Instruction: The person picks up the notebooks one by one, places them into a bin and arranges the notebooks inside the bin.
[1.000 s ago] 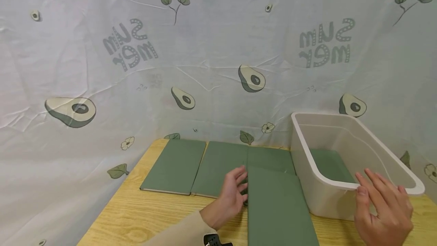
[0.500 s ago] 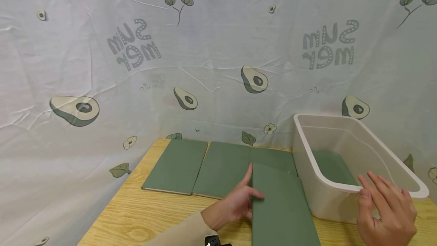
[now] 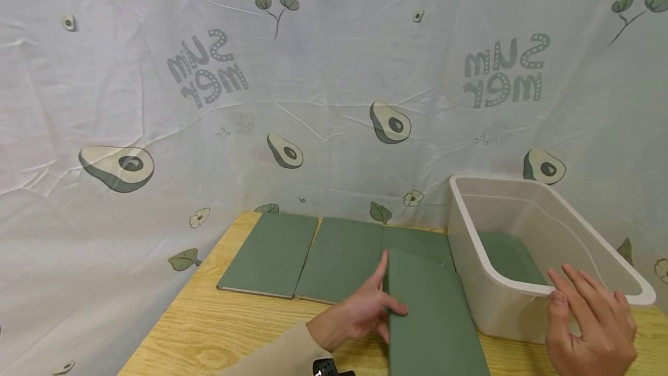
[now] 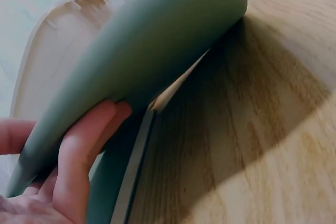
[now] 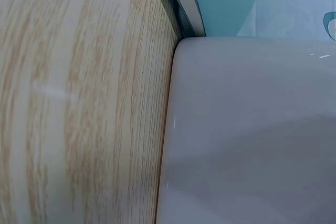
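My left hand (image 3: pixel 360 315) grips the left edge of a green notebook (image 3: pixel 435 318), its thumb on top and the other fingers underneath. Seen from the left wrist, this notebook (image 4: pixel 147 51) is tilted up off the wooden table, with a gap below it. Its far end overlaps another green notebook (image 3: pixel 417 238) lying at the back. At the near rim of a white plastic bin (image 3: pixel 508 312) is my right hand (image 3: pixel 592 329), fingers extended and holding nothing. That hand does not show in the right wrist view, where the bin's wall (image 5: pixel 252 129) fills the right side.
Two more green notebooks, one at far left (image 3: pixel 268 254) and one beside it (image 3: pixel 341 257), lie flat in the back row. Something flat and green (image 3: pixel 511 257) lies inside the bin. A patterned curtain (image 3: pixel 323 74) hangs directly behind the wooden table (image 3: pixel 209 329).
My left hand has moved from beside the front notebook to gripping its left edge, thumb now on the cover. That notebook's left edge has shifted slightly right. The right hand stays at the bin.
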Tool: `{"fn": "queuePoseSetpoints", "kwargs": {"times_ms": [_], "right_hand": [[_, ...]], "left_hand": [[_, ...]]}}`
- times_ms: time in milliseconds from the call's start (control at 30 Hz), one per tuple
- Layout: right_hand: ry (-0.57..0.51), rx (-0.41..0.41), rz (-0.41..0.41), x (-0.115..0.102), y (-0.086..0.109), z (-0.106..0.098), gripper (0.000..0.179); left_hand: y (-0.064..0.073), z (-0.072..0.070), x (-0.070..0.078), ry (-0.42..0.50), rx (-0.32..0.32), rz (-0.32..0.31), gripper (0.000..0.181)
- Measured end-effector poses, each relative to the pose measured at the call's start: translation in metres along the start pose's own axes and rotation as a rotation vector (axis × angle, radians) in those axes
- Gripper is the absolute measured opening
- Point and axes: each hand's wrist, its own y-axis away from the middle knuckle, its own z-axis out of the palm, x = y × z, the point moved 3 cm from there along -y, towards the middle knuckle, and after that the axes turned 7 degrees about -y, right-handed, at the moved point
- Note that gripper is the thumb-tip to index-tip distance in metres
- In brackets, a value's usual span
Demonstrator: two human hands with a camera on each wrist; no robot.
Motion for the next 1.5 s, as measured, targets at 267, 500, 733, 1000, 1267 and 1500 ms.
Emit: {"fn": "queuePoseSetpoints", "kwargs": {"times_ms": [267,500,733,1000,1267,1500], "right_hand": [[-0.026,0.031,-0.025,0.009,0.002,0.000,0.030],[-0.051,0.059,-0.057,0.014,0.003,0.002,0.029],[-0.064,0.063,-0.050,0.003,0.000,0.003,0.030],[-0.101,0.112,-0.093,0.006,0.002,0.010,0.029],[-0.085,0.112,-0.071,0.014,0.007,0.009,0.029],[-0.040,0.071,-0.043,0.017,0.007,0.002,0.030]], "left_hand": [[0.001,0.001,0.001,0.031,0.080,0.087,0.118],[0.004,0.002,0.020,0.028,0.109,0.150,0.111],[0.010,-0.003,0.053,-0.018,0.133,0.229,0.100],[0.016,-0.013,0.092,0.011,0.219,0.287,0.095],[0.017,-0.011,0.129,0.060,0.278,0.354,0.092],[0.007,0.003,0.144,0.121,0.302,0.387,0.088]]}}
